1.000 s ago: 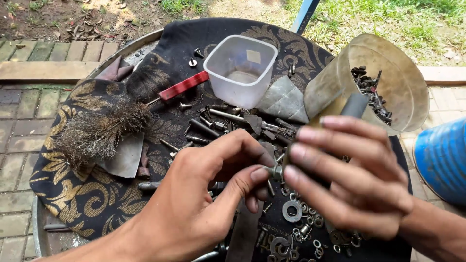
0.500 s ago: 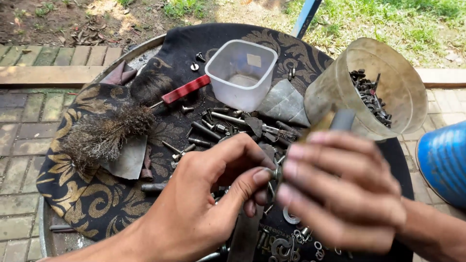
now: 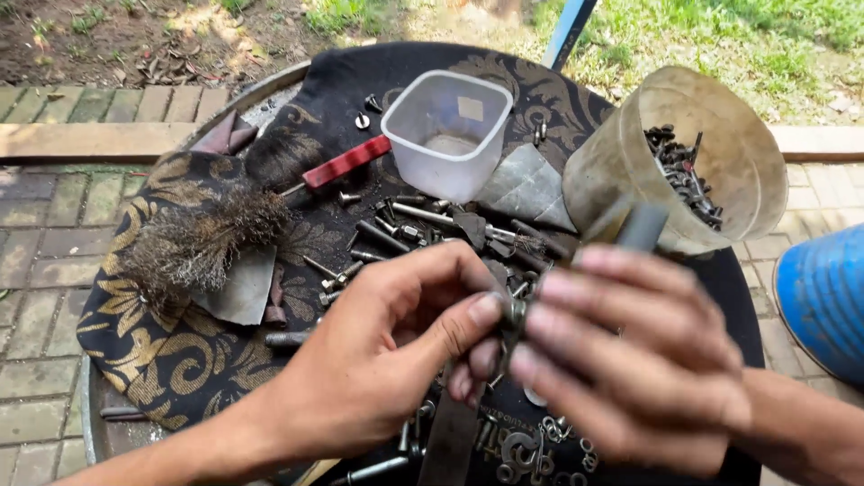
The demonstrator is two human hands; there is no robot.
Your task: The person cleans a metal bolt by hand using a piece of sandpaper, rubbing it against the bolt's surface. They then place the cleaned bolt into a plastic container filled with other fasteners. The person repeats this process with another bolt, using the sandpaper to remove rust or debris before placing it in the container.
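Your left hand (image 3: 378,369) and right hand (image 3: 643,355) pinch a small bolt (image 3: 515,312) between fingertips, above the cluttered counter (image 3: 180,360). It looks light, rigid, slippery; grip its head firmly.

A small metal bolt (image 3: 515,312), dull grey and a bit grimy, sits pinched between the fingertips of both hands above the scattered hardware on the dark patterned cloth. Only its rounded head end shows; the shank is hidden behind the fingers, so its tilt is hard to tell
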